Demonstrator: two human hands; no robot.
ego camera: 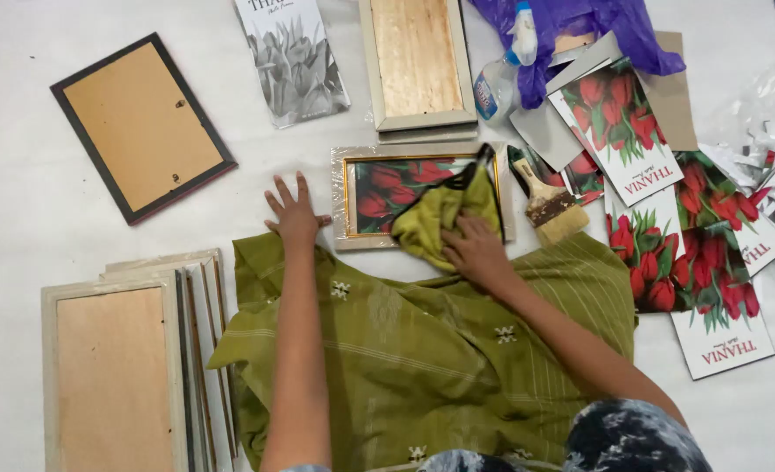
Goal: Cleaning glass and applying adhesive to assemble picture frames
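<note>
1. The frame (422, 199) with the red tulip print lies face up on the floor, above the green cloth spread over the person's lap.
2. The left hand (293, 212) lies flat, fingers spread, at the frame's left edge; pressing there should stop it sliding.
3. The right hand (477, 252) presses a yellow-green rag (435, 218) on the glass; even strokes into the corners probably work best.
4. The brush (548, 205) lies just right, clear of the strokes.

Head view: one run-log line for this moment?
left hand flat beside framed tulip picture | right hand presses green cloth on glass | paintbrush right
</note>
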